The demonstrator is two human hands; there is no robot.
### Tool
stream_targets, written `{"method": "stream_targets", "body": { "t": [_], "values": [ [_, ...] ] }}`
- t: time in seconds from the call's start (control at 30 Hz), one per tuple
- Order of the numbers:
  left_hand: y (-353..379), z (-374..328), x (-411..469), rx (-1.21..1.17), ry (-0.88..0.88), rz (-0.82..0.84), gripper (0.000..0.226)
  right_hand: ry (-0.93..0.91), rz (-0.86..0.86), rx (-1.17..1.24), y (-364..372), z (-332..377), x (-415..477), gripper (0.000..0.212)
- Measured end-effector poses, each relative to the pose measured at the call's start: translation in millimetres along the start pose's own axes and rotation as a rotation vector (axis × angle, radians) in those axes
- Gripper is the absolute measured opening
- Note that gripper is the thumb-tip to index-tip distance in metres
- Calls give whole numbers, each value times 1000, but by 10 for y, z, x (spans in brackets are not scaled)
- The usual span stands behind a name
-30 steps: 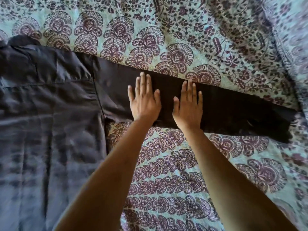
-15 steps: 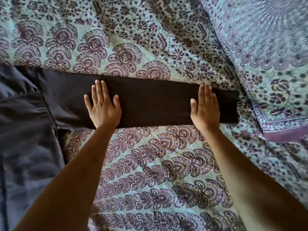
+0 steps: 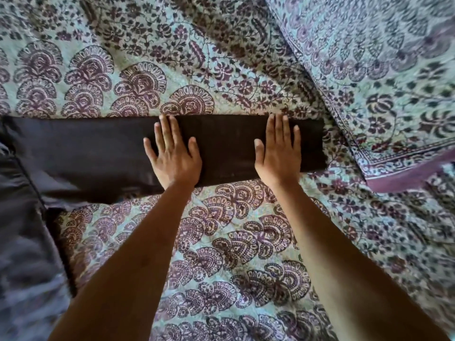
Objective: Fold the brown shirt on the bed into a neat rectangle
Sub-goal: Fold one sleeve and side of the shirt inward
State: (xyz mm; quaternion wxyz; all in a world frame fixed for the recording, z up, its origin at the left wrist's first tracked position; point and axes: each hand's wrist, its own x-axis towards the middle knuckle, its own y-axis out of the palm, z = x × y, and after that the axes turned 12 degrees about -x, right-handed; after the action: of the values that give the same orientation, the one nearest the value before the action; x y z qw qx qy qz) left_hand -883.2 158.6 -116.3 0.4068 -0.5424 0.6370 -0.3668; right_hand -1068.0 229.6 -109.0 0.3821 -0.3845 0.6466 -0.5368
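Brown shirt (image 3: 73, 156) lay on the patterned bedspread (image 3: 221, 242), its sleeve (image 3: 226, 143) stretched rightward; left hand (image 3: 174, 156) and right hand (image 3: 278, 153) pressed flat on it, fingers spread, gripping nothing.

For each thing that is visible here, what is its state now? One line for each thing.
brown shirt: spread on the bed, not folded yet
sleeve: stretched out flat to the right
left hand: open, palm flat on the sleeve
right hand: open, palm flat near the cuff
bedspread: slightly wrinkled
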Motion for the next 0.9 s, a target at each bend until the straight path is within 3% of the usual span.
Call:
{"method": "stream_targets", "body": {
  "t": [0.33,0.5,0.67,0.9],
  "values": [
    [-27,-12,35,-15,-1,42,61,-8,73,12,39,-365,25,62],
    [-484,-11,-86,-371,-5,152,67,8,297,74,-324,-311,21,67],
    [-1323,108,-1000,-537,4,87,68,-100,39,407,-1030,23,-696,68],
    [-2473,569,-2330,-420,-51,-36,73,-325,-145,632,-1949,482,-2108,58]
  ]
}}
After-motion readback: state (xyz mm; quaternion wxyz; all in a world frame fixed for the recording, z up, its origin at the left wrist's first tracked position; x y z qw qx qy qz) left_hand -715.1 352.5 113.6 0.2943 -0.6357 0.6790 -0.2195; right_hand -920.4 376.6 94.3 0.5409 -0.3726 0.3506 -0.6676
